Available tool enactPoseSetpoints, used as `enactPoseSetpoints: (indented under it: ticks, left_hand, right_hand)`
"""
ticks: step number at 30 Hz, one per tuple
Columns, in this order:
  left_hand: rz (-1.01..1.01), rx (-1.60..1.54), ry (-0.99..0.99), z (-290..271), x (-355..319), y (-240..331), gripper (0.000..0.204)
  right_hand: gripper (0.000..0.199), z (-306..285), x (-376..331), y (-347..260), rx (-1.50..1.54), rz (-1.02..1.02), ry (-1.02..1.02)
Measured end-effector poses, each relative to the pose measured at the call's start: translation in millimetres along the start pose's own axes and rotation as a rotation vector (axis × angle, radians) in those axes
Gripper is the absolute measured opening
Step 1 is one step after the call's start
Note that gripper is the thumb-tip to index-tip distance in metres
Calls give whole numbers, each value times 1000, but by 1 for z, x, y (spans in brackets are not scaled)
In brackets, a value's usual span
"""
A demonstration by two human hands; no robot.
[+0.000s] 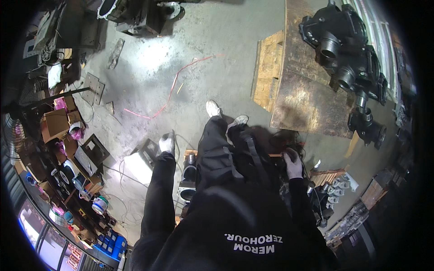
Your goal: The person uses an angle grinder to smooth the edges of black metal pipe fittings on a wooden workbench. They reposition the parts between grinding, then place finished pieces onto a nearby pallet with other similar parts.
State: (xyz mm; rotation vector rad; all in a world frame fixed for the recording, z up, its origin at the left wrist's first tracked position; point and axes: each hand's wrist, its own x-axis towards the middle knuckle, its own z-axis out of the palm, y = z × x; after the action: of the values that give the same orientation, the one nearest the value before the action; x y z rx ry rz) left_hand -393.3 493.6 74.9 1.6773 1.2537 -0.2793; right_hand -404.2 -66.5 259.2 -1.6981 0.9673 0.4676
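My left hand (167, 142) wears a pale glove and hangs out to my left, its fingers stretched forward. It is nearest to a dark frame-like part (147, 151) and a white panel (138, 167); I see nothing held in it. My right hand (293, 165), gloved too, is low at my right side with thumb and fingers apart. Beside it lies a dark, shadowed heap with a thin reddish bar (275, 155); whether the fingertips touch it I cannot make out. Grey metal cylinder parts (189, 171) stand between my left arm and my leg.
Large black castings (343, 40) with pipe stubs rest on a brown wooden board (312, 104) at the right. Stacked cartons (55, 124) and loose parts line the left. A pink strap (174, 83) crosses the floor ahead. Small metal fittings (334, 189) sit to my lower right.
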Motion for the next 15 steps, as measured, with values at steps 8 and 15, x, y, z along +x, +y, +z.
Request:
enactPoseSetpoints:
  ticks: [8,15]
  left_hand:
    - [485,323,-160,8,-59,26,43]
    - [624,628,-304,62,-72,76,54]
  right_hand:
    - [36,-22,8,-4,-12,-281,22]
    - [55,-19,13,-35,-693,-763,-372]
